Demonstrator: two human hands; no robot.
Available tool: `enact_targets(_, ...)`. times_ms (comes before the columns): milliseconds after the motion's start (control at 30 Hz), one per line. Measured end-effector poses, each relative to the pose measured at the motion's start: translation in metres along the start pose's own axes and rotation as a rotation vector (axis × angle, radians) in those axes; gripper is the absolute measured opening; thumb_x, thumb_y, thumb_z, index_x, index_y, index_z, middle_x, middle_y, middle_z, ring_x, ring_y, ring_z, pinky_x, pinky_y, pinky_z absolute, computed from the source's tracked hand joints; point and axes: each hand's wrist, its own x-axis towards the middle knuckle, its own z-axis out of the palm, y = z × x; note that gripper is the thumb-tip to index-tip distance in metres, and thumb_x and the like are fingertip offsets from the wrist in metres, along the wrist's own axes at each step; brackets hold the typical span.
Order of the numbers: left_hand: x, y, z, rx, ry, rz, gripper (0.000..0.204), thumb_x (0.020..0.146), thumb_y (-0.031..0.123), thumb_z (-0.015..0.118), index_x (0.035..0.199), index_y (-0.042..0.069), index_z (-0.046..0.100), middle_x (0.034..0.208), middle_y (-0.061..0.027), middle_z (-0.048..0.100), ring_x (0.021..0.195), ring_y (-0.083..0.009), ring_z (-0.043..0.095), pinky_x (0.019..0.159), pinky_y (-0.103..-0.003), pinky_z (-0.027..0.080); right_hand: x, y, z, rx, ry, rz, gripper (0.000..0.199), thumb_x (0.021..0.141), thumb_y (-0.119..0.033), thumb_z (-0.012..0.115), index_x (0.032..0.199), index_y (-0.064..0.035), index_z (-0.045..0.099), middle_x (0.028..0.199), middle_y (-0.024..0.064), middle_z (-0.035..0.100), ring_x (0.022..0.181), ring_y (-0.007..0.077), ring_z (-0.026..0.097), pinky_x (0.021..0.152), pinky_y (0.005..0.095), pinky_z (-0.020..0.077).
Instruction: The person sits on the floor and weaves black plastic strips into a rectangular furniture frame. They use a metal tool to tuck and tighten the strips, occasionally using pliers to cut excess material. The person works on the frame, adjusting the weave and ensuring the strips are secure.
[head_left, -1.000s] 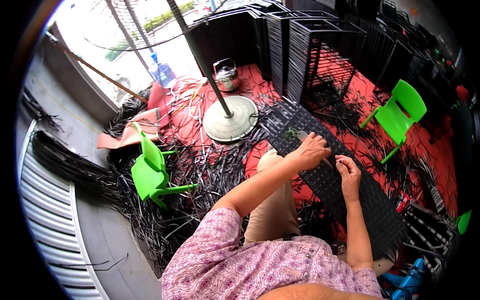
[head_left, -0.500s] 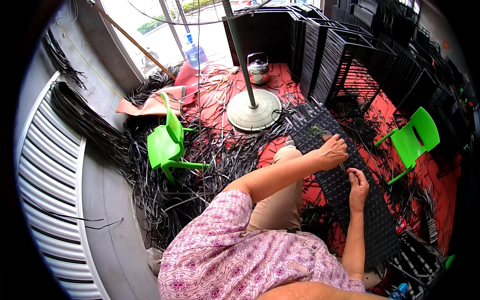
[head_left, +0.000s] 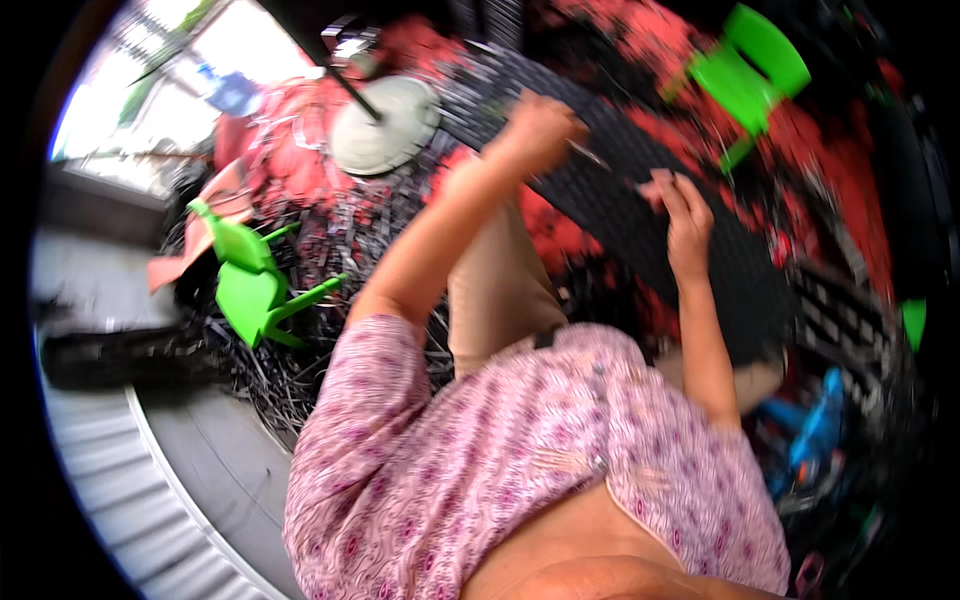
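A long panel woven from flat black strips (head_left: 600, 195) slants across in front of me, from the upper middle down to the right. Over its far part my left hand (head_left: 545, 130) is closed in a fist, with a thin shiny tool (head_left: 587, 153) jutting from it; blur hides the tool's kind. My right hand (head_left: 688, 220) hovers at the panel's middle, thumb and fingers drawn together. Whatever lies between those fingertips is too small and smeared to name.
Green plastic chairs stand at left (head_left: 248, 285) and at upper right (head_left: 750, 70). A round pale pole base (head_left: 385, 125) sits beyond my left arm. Loose black strips (head_left: 320, 230) litter the red floor covering. Blue things (head_left: 820, 425) lie at lower right.
My view has swung down and turned, so the scene slides and blurs. My hands are now farther apart, the right one away from the left, and the thin tool shows between them.
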Motion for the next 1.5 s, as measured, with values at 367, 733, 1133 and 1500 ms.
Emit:
enact_targets(367, -0.002, 0.013, 0.003, -0.07, 0.179, 0.026, 0.027, 0.077, 0.003, 0.062, 0.097, 0.018, 0.073, 0.092, -0.0048, 0.06, 0.099, -0.0247, 0.058, 0.088, -0.039, 0.042, -0.019, 0.042, -0.017, 0.305, 0.195, 0.124, 0.025, 0.102, -0.022, 0.061, 0.11, -0.0001, 0.07, 0.084, 0.002, 0.069, 0.085, 0.0136, 0.07, 0.072, 0.0244, 0.0535)
enact_targets(733, 0.013, 0.054, -0.039, 0.18, -0.022, 0.065, 0.017, 0.081, 0.01, 0.061, 0.092, 0.012, 0.074, 0.102, -0.0096, 0.066, 0.109, -0.0257, 0.058, 0.094, -0.04, 0.041, -0.019, 0.05, -0.019, 0.315, 0.165, 0.102, 0.024, 0.101, -0.02, 0.061, 0.109, -0.0001, 0.071, 0.083, 0.0024, 0.07, 0.084, 0.0136, 0.071, 0.072, 0.0241, 0.0538)
enact_targets(1133, 0.013, -0.017, 0.017, -0.292, 0.07, 0.064, 0.017, 0.085, 0.009, 0.063, 0.097, 0.017, 0.073, 0.095, -0.0036, 0.066, 0.103, -0.0233, 0.061, 0.089, -0.038, 0.039, -0.018, 0.049, -0.02, 0.289, 0.15, 0.096, 0.026, 0.101, -0.023, 0.062, 0.109, 0.0001, 0.071, 0.084, 0.003, 0.071, 0.085, 0.0125, 0.07, 0.073, 0.0249, 0.0541)
enact_targets(1500, 0.024, -0.044, 0.05, -0.579, 0.022, 0.134, 0.015, 0.089, 0.015, 0.062, 0.098, 0.018, 0.074, 0.094, -0.0001, 0.069, 0.1, -0.023, 0.064, 0.087, -0.04, 0.04, -0.02, 0.052, -0.023, 0.263, 0.133, 0.105, 0.027, 0.101, -0.025, 0.062, 0.11, -0.0016, 0.072, 0.086, 0.0029, 0.072, 0.085, 0.0118, 0.07, 0.074, 0.0249, 0.0543)
